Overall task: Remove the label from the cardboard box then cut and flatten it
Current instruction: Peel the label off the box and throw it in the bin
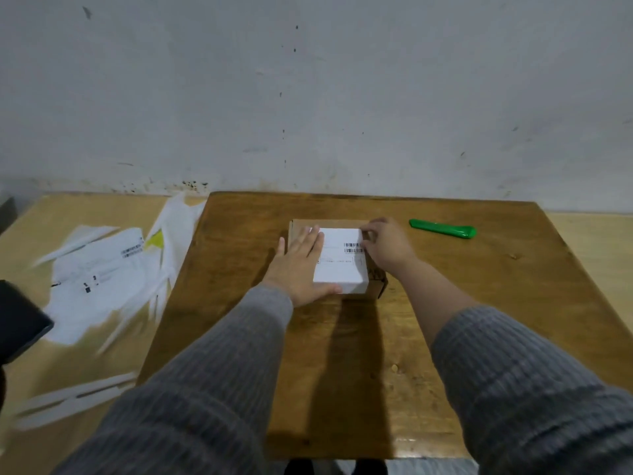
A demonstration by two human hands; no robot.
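A small brown cardboard box [376,284] sits at the middle of the dark wooden table [445,320]. A white label [340,265] with barcodes covers most of its top. My left hand [298,265] lies flat on the box's left side, fingers spread over the label's left edge and thumb along its near edge. My right hand [385,246] rests at the label's far right corner, fingertips pinched at the corner's edge. A green utility knife [443,229] lies on the table to the right of the box, untouched.
Several peeled white labels and paper strips [102,272] lie scattered on a lighter surface [34,234] to the left. A dark object [20,320] sits at the left edge. A stained wall [308,97] stands directly behind the table.
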